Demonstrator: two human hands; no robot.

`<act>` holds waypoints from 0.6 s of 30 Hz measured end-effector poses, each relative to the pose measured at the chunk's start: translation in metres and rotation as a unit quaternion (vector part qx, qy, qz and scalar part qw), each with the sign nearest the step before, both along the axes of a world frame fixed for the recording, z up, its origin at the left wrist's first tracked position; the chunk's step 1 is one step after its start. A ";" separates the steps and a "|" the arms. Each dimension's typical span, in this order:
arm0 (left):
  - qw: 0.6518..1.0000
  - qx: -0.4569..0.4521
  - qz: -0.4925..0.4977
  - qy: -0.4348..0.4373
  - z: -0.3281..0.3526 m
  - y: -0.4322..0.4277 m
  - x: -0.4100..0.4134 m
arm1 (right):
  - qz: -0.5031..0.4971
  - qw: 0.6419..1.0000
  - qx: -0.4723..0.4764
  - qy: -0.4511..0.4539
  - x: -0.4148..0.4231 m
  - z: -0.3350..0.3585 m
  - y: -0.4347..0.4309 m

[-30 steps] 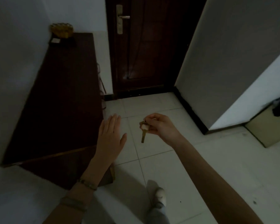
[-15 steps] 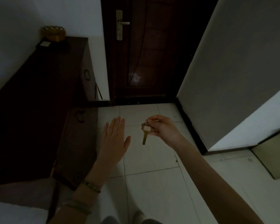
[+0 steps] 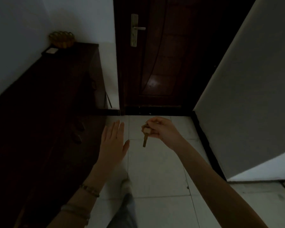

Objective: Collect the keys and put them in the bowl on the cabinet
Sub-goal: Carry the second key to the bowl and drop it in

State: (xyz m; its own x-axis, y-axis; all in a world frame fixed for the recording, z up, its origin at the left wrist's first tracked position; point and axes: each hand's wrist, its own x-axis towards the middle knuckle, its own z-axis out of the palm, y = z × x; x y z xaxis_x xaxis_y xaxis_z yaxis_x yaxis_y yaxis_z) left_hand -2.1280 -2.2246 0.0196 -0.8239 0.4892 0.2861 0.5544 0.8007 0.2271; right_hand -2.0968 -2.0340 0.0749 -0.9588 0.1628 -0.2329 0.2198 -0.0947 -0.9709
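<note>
We had the keys (image 3: pixel 145 135) pinched in the right hand (image 3: pixel 161 130), left hand (image 3: pixel 113 143) open & empty; best carried steady w/ that pinch to the bowl (image 3: pixel 61 39), upper left.

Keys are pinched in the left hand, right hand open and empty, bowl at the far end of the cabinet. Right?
Hands are swapped. The head view shows the keys pinched in the right hand, while the left hand is open and empty. The bowl does sit at the far end of the cabinet.

You have one view, worn on the head. It looks forward and down, close over both forearms, toward the door (image 3: pixel 155 55).
</note>
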 end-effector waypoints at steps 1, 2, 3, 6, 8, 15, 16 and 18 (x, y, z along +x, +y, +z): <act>1.000 0.006 0.001 -0.004 0.001 0.007 -0.019 | 0.002 1.000 0.003 -0.001 -0.019 0.000 0.008; 1.000 0.010 0.003 -0.004 0.002 0.013 -0.039 | 0.003 1.000 0.007 -0.002 -0.039 0.000 0.014; 1.000 0.011 0.004 0.000 0.003 0.019 -0.060 | 0.003 1.000 0.009 -0.004 -0.061 0.000 0.020; 1.000 0.013 0.008 0.006 0.007 0.034 -0.122 | 0.004 1.000 0.016 -0.008 -0.123 0.006 0.033; 1.000 0.013 0.009 0.011 0.010 0.041 -0.162 | 0.005 1.000 0.017 -0.010 -0.163 0.010 0.038; 1.000 -0.003 0.023 0.014 0.018 0.055 -0.278 | 0.012 0.999 0.028 -0.017 -0.281 0.016 0.051; 1.000 -0.002 0.024 0.018 0.018 0.056 -0.291 | 0.017 0.999 0.024 -0.017 -0.296 0.016 0.053; 0.999 -0.005 0.033 0.023 0.017 0.057 -0.317 | 0.027 0.999 0.018 -0.016 -0.326 0.015 0.055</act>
State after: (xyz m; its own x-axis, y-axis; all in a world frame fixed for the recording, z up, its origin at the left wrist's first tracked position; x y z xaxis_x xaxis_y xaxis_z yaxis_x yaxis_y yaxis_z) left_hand -2.4448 -2.1678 0.0363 -0.8407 0.4368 0.3200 0.5096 0.8381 0.1948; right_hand -2.4229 -1.9791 0.0901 -0.9584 0.1191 -0.2594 0.2555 -0.0472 -0.9656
